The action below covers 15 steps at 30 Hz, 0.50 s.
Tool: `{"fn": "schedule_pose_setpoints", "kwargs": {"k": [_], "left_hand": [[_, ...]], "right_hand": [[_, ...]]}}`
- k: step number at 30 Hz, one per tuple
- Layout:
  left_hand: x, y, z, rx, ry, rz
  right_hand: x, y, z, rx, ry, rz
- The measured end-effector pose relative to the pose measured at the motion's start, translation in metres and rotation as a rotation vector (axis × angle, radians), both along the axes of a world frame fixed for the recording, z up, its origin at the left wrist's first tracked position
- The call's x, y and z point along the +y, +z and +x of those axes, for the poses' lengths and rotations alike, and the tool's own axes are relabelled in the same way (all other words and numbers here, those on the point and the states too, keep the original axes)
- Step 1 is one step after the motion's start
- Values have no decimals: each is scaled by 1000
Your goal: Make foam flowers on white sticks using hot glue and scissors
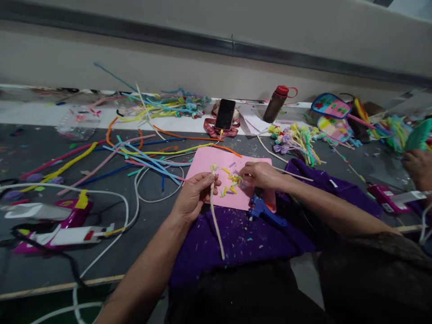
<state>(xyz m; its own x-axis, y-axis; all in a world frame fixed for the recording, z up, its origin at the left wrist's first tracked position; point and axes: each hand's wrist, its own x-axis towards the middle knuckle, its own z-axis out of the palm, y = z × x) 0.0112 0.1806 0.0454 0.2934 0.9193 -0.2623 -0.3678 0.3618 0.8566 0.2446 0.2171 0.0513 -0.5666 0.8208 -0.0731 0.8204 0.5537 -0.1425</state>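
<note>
My left hand (199, 191) is closed around a pale cream pipe cleaner (218, 229), whose stem hangs below the fingers. A small yellowish fuzzy tip (213, 167) rises above the thumb. My right hand (258, 174) is at a pile of short cut pipe cleaner pieces (232, 181), yellow, lilac and pale green. Its fingers are bent down and pinched together; what is between them is hidden. Under both hands lies a pink sheet (199, 157). A blue glue gun (265, 211) rests at the sheet's near right edge, just below my right wrist.
Loose coloured pipe cleaners (148, 157) spread leftward. Magenta and white power strips (64, 229) with trailing cables lie front left. A phone (225, 114), a dark bottle (276, 104) and bundled fuzzy flowers (300, 141) stand behind. Purple cloth (232, 243) covers the near edge. Another person's hand (418, 166) is far right.
</note>
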Motion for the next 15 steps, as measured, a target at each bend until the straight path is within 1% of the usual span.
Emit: {"fn": "schedule_pose_setpoints", "kwargs": {"k": [3, 6, 10, 13, 15], "left_hand": [[-1, 0, 0, -1, -8, 3], [-2, 0, 0, 2, -27, -1], [-2, -1, 1, -8, -47, 17], [-1, -1, 1, -16, -40, 12], [0, 0, 0, -18, -32, 2]], "right_hand": [[2, -4, -6, -14, -8, -1], [4, -9, -10, -11, 13, 3], [13, -16, -20, 28, 17, 12], [24, -15, -22, 80, -24, 18], [30, -11, -17, 134, -46, 14]]}}
